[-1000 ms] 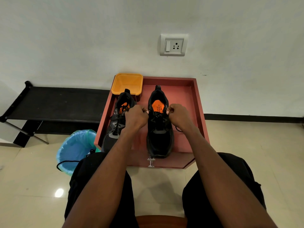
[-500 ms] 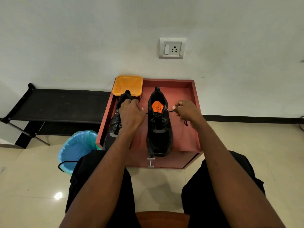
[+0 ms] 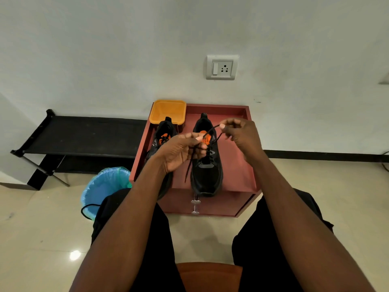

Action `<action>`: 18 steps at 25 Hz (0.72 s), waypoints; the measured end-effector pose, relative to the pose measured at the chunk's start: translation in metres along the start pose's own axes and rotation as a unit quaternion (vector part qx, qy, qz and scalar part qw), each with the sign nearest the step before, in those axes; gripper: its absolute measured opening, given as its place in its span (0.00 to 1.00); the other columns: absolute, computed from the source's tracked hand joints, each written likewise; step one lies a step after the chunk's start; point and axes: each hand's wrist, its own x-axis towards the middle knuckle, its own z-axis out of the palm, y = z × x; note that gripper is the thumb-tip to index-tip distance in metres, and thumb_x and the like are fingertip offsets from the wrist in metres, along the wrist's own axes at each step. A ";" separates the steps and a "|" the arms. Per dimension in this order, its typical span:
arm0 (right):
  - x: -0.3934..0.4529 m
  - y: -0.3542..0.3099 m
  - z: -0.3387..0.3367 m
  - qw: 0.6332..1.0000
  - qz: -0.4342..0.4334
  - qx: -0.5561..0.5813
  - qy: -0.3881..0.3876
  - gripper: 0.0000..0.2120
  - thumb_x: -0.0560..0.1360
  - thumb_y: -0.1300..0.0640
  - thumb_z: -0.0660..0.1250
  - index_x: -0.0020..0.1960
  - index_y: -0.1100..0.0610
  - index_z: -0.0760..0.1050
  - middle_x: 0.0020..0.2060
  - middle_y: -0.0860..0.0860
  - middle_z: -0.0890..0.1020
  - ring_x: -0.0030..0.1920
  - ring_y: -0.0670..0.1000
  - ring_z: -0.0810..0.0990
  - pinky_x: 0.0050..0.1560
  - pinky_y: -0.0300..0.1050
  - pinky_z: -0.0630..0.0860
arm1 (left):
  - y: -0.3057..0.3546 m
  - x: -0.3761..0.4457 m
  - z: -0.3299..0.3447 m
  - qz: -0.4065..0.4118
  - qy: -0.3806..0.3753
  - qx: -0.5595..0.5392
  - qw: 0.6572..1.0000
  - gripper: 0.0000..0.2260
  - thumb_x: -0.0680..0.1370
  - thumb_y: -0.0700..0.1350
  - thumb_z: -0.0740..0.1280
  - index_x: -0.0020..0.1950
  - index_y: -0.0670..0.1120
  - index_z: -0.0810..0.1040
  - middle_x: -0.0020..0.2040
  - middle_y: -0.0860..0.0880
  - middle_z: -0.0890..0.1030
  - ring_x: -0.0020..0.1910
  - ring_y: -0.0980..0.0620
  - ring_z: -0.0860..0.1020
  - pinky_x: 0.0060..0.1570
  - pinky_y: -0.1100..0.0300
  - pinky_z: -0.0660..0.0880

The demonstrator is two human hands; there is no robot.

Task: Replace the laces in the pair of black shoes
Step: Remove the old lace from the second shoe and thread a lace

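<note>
Both hands pinch the black lace (image 3: 211,131) over the right-hand shoe (image 3: 207,165).

The right hand (image 3: 242,134) clamps the strand's far, higher part and the left hand (image 3: 181,151) its nearer part; one end dangles toward the toe. The shoe lies heel-to-wall on the red bench (image 3: 235,165), directly beneath both grips, nearer the left one.

No legible text can be made out; dark print on the right shoe's orange insole (image 3: 203,137) is too blurred
</note>
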 end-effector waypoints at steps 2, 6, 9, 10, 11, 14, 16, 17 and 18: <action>0.008 0.008 -0.005 0.994 0.037 -0.065 0.083 0.02 0.75 0.63 0.70 0.46 0.62 0.81 0.39 0.49 0.82 0.41 0.45 0.81 0.40 0.36 0.74 | 0.001 0.001 -0.009 0.003 0.083 0.027 0.996 0.12 0.80 0.36 0.63 0.63 0.36 0.75 0.41 0.45 0.81 0.38 0.51 0.79 0.44 0.56 0.80; 0.024 0.027 -0.014 0.941 0.173 -0.245 0.156 0.06 0.74 0.63 0.63 0.43 0.66 0.76 0.45 0.60 0.80 0.48 0.60 0.81 0.46 0.48 0.77 | 0.001 0.011 -0.022 -0.007 0.235 0.096 0.967 0.08 0.81 0.34 0.62 0.57 0.39 0.78 0.42 0.45 0.83 0.37 0.53 0.81 0.36 0.63 0.77; 0.017 0.020 -0.004 0.881 0.123 -0.433 0.145 0.11 0.74 0.62 0.63 0.55 0.64 0.77 0.57 0.59 0.76 0.57 0.58 0.76 0.58 0.46 0.73 | -0.008 0.020 -0.023 0.017 0.273 0.132 0.953 0.02 0.81 0.36 0.65 0.52 0.39 0.76 0.41 0.44 0.84 0.34 0.53 0.82 0.32 0.63 0.77; 0.016 0.017 0.001 0.900 0.068 -0.414 0.117 0.13 0.74 0.64 0.64 0.58 0.63 0.77 0.58 0.56 0.76 0.54 0.54 0.76 0.56 0.38 0.72 | -0.011 0.022 -0.022 0.026 0.271 0.147 0.951 0.03 0.79 0.38 0.68 0.50 0.39 0.76 0.39 0.44 0.84 0.33 0.53 0.82 0.30 0.63 0.76; 0.014 0.015 0.008 0.936 0.033 -0.344 0.060 0.14 0.74 0.65 0.67 0.59 0.61 0.77 0.57 0.53 0.76 0.50 0.49 0.77 0.52 0.32 0.72 | -0.014 0.025 -0.021 0.030 0.264 0.158 0.951 0.06 0.78 0.40 0.71 0.49 0.38 0.77 0.37 0.45 0.84 0.32 0.53 0.81 0.29 0.64 0.75; 0.015 0.021 0.031 0.975 0.009 -0.175 -0.136 0.14 0.74 0.64 0.72 0.60 0.60 0.78 0.54 0.51 0.82 0.51 0.47 0.80 0.51 0.34 0.75 | -0.015 0.035 -0.015 0.009 0.211 0.169 0.963 0.07 0.76 0.41 0.72 0.47 0.37 0.81 0.37 0.44 0.84 0.33 0.52 0.81 0.31 0.63 0.74; 0.023 0.035 0.041 0.969 -0.012 -0.197 -0.150 0.10 0.74 0.64 0.73 0.54 0.60 0.80 0.46 0.51 0.84 0.47 0.49 0.82 0.49 0.40 0.78 | -0.011 0.040 -0.013 -0.018 0.166 0.168 0.972 0.07 0.79 0.37 0.68 0.53 0.34 0.80 0.41 0.42 0.84 0.37 0.50 0.82 0.36 0.61 0.79; 0.027 0.040 0.043 0.965 -0.025 -0.223 -0.132 0.06 0.73 0.64 0.72 0.51 0.59 0.81 0.41 0.50 0.84 0.42 0.48 0.82 0.45 0.43 0.77 | -0.009 0.042 -0.012 -0.026 0.154 0.173 0.972 0.07 0.80 0.35 0.66 0.55 0.33 0.79 0.44 0.41 0.84 0.39 0.49 0.83 0.38 0.60 0.80; 0.031 0.044 0.044 0.962 -0.031 -0.249 -0.111 0.04 0.73 0.63 0.72 0.48 0.59 0.81 0.37 0.50 0.82 0.38 0.47 0.79 0.42 0.44 0.75 | -0.008 0.044 -0.011 -0.030 0.155 0.184 0.970 0.07 0.80 0.35 0.64 0.57 0.33 0.77 0.45 0.39 0.83 0.39 0.48 0.83 0.39 0.59 0.81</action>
